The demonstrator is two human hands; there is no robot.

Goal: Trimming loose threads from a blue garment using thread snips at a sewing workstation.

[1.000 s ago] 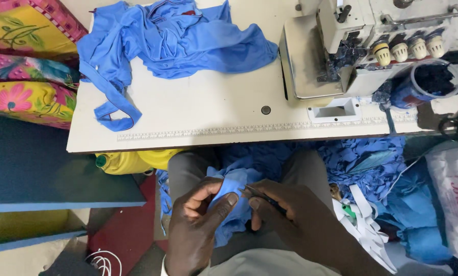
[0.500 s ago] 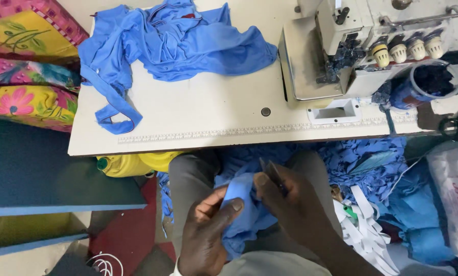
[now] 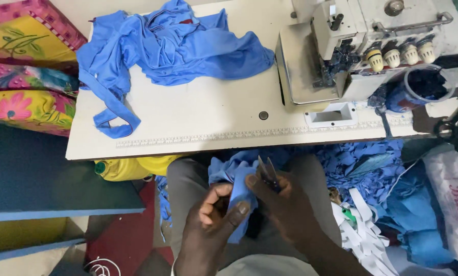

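Over my lap, my left hand [image 3: 216, 214] pinches a small piece of blue fabric [image 3: 234, 176] between thumb and fingers. My right hand [image 3: 282, 197] grips small metal thread snips [image 3: 267, 171], their two blades pointing up beside the fabric's top edge. The fabric hangs down between both hands. On the white sewing table [image 3: 198, 115] above lies a heap of blue cloth [image 3: 172, 48] with a strip looping toward the front edge.
A white overlock sewing machine [image 3: 341, 46] stands at the table's right. Blue fabric scraps [image 3: 362, 161] and white strips [image 3: 364, 232] cover the floor at right. Colourful patterned cushions [image 3: 21, 66] lie left, a yellow container [image 3: 131, 166] sits under the table.
My hands have shifted slightly with the fabric turning between them. The snips' blades, earlier hidden or held low, now stick up above my right hand next to the cloth.
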